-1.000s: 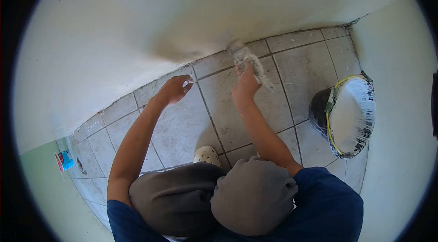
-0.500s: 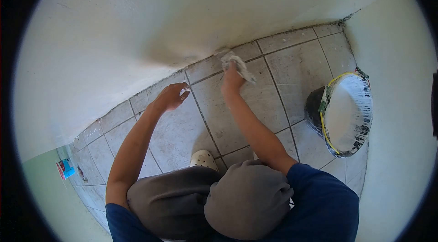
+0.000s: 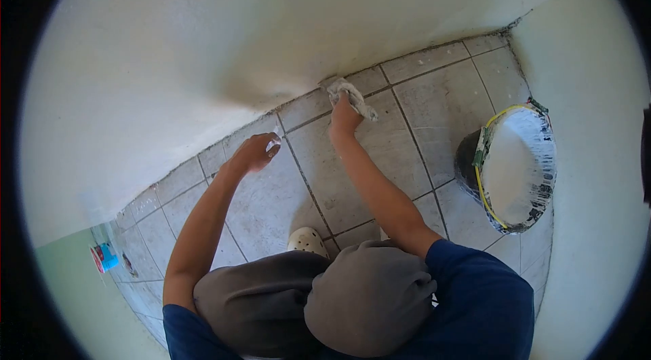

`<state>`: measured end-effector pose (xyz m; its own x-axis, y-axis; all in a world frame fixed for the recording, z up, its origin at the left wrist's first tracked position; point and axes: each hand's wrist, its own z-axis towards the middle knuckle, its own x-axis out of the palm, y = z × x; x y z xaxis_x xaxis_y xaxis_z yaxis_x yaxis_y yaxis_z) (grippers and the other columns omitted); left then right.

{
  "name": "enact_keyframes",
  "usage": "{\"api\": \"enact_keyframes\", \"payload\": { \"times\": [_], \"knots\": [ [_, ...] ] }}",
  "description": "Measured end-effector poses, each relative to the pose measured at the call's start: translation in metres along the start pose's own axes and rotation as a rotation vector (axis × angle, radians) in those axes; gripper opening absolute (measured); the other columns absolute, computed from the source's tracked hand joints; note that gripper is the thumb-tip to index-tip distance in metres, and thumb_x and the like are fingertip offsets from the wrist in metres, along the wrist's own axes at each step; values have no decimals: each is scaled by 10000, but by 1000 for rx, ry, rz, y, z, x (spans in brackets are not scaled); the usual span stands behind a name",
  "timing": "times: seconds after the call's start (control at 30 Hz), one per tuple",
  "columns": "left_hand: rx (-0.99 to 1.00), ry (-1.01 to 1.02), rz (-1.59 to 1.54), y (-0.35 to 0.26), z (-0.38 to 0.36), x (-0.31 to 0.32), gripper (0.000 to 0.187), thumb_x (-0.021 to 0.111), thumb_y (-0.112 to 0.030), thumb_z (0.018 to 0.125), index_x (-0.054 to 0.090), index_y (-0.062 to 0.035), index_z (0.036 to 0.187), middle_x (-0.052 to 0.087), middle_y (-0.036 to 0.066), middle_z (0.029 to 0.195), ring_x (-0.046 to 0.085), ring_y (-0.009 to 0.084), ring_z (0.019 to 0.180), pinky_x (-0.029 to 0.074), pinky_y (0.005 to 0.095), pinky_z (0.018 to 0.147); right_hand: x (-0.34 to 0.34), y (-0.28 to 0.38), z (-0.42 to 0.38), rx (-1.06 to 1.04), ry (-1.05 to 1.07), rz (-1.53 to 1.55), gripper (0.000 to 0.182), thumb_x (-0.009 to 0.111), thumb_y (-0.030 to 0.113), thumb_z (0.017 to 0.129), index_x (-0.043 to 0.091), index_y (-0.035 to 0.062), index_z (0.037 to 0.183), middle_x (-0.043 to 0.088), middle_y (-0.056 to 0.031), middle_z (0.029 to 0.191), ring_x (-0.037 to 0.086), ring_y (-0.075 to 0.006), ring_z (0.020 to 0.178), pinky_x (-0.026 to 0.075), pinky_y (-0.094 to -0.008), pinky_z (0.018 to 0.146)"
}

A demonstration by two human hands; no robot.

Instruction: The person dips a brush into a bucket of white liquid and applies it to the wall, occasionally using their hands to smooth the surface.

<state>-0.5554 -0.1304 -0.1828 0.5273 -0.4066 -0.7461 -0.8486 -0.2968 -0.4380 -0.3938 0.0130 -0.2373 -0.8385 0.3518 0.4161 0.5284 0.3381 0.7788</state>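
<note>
My right hand [image 3: 344, 118] is closed round a crumpled, off-white rag [image 3: 361, 105] smeared with grey, at the line where the wall [image 3: 203, 41] meets the tiled floor. Further left, my left hand [image 3: 253, 154] hovers over the tiles with its fingers curled. A small whitish, partly see-through piece [image 3: 279, 131] shows at those fingertips; I cannot tell what it is.
A dark bucket [image 3: 469, 160] with white liquid inside and a yellow-green handle stands on the right, close to the side wall [image 3: 597, 156]. Dirty tiles [image 3: 352, 177] cover the floor. A blue and red container [image 3: 105, 257] lies far left. A cream clog [image 3: 308, 240] shows below my hands.
My left hand has lowered slightly, and more of the whitish piece shows at its fingertips. The rag stays at the wall's foot in my right hand, shifted very little. The view has tilted slightly.
</note>
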Motion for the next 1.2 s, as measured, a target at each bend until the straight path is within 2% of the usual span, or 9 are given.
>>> {"api": "enact_keyframes", "payload": {
  "times": [0.23,0.43,0.63,0.73,0.83,0.93,1.03,1.1,1.2],
  "knots": [
    [36,12,-45,-26,13,3,235,508,-209,864,570,-55,1030,606,177,1009,558,357,960,443,418,827,4,123,-52,-146,192,354,202,546,21,825,516,-15,1021,553,-78,1026,570,-184,886,510,-291,767],
    [102,-12,-4,-43,27,0,230,512,-209,860,563,-47,1016,610,177,988,564,360,940,446,418,813,-22,35,19,-61,-137,112,229,540,22,826,501,-11,1050,543,-101,1064,573,-201,916,519,-292,776],
    [123,44,-53,-49,24,11,241,511,-214,859,553,-55,1036,609,174,986,558,360,948,442,417,818,-24,25,50,-195,23,-191,233,537,12,823,496,-6,1052,553,-100,1033,575,-194,904,524,-304,755],
    [129,51,10,-49,24,9,241,514,-215,857,559,-56,1032,607,172,997,555,358,958,440,414,826,20,92,-15,-20,124,203,200,535,16,830,511,0,1028,562,-93,1010,576,-179,908,521,-304,759],
    [93,19,11,-55,25,5,248,518,-219,853,562,-56,1035,603,171,1015,554,354,967,440,412,832,22,132,-68,-110,326,394,355,587,90,820,456,-16,1132,542,-109,1064,548,-197,950,452,-288,821],
    [72,29,17,-57,21,4,262,518,-233,851,561,-56,1040,599,168,1032,555,349,971,440,412,835,35,110,-77,-260,198,195,230,565,59,831,505,15,1048,558,-108,1056,573,-179,915,489,-308,815],
    [93,31,29,-54,16,8,281,514,-255,851,555,-63,1053,603,169,1012,560,340,966,443,414,828,21,20,-48,-305,22,-338,173,570,73,832,547,20,995,570,-113,1051,576,-177,917,481,-285,795],
    [70,70,25,-55,12,7,299,515,-266,858,548,-64,1077,598,172,1027,552,342,986,440,412,843,-12,-29,-30,-317,44,-619,170,572,72,830,552,21,991,572,-107,1049,569,-180,936,484,-272,756],
    [51,93,34,-51,6,11,313,518,-279,861,544,-71,1093,586,173,1060,539,338,1015,431,410,862,-19,-43,-22,29,65,-28,220,577,70,826,526,19,1034,557,-108,1081,563,-184,948,492,-275,739]
  ]
}}
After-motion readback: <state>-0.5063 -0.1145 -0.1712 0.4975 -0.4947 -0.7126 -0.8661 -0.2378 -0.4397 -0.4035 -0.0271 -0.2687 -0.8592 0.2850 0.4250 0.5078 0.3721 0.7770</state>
